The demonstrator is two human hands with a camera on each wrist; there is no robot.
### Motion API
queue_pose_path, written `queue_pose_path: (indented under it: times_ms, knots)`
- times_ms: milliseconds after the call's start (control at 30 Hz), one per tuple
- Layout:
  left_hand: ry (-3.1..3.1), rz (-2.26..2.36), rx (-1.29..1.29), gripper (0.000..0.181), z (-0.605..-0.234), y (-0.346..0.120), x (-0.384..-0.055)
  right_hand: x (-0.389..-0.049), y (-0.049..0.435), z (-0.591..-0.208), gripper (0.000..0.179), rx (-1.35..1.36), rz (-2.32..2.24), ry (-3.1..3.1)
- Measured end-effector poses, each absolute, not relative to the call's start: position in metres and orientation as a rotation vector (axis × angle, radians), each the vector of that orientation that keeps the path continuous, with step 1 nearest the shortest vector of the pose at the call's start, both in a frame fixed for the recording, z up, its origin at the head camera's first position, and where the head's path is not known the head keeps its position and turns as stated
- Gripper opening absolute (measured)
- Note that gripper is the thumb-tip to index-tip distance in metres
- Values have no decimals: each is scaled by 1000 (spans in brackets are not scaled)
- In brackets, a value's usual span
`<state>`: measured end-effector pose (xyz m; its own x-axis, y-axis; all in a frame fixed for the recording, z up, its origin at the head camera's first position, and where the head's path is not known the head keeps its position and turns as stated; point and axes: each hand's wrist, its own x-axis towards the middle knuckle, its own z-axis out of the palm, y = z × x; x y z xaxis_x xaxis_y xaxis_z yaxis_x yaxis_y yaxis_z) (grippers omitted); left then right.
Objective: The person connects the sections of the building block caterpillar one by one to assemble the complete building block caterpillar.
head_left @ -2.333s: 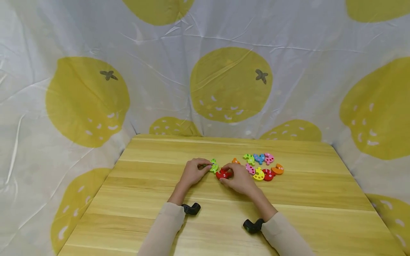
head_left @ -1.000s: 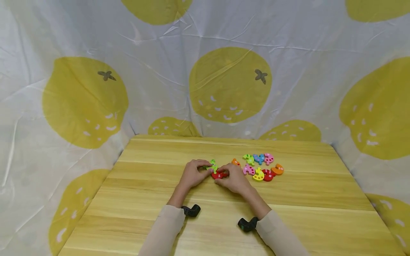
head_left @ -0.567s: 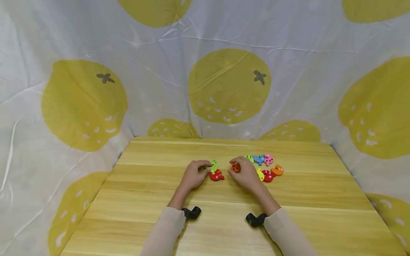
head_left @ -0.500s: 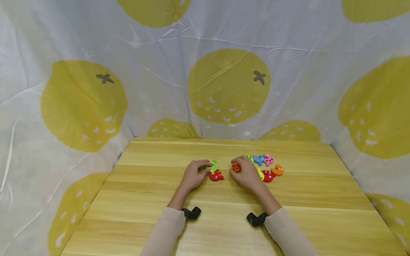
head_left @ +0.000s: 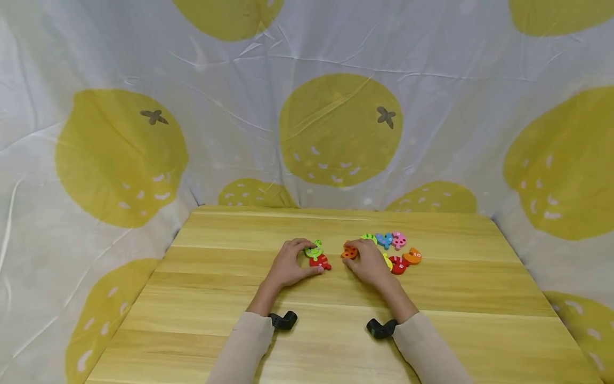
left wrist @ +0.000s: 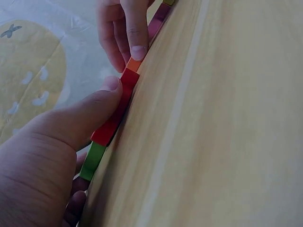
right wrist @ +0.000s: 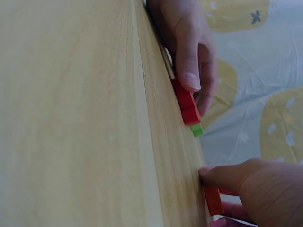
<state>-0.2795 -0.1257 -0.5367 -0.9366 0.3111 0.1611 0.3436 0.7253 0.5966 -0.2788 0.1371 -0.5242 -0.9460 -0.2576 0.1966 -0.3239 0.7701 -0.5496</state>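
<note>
My left hand holds two joined puzzle pieces flat on the table: a green piece with a face and a red numbered piece. Its thumb lies at the red piece's near edge, and its fingers reach the green one's far side. To the right, my right hand pinches an orange dotted piece between thumb and fingers. A small gap separates the orange piece from the red one in the head view. A pink piece shows beside the orange one in the right wrist view, mostly hidden by the right hand.
Beyond the right hand lie a green striped piece, a blue piece and a pink piece. Nearer are a yellow piece, a red 8 and an orange 10. A lemon-print cloth hangs behind the wooden table.
My right hand brought the red piece against the green one, let go, and moved right to grip the orange piece, which has turned slightly. My left thumb has shifted down to the red piece.
</note>
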Motion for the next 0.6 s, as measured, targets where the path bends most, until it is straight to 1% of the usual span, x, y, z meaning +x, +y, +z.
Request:
queue_pose_path:
  times_ms: [300, 600]
  knots:
    - [-2848, -1016, -593, 71, -534, -127, -278, -280, 140, -526, 43, 478, 1030, -2790]
    - [-2858, -1010, -596, 71, -537, -127, -279, -267, 141, -519, 42, 485, 1173, -2760]
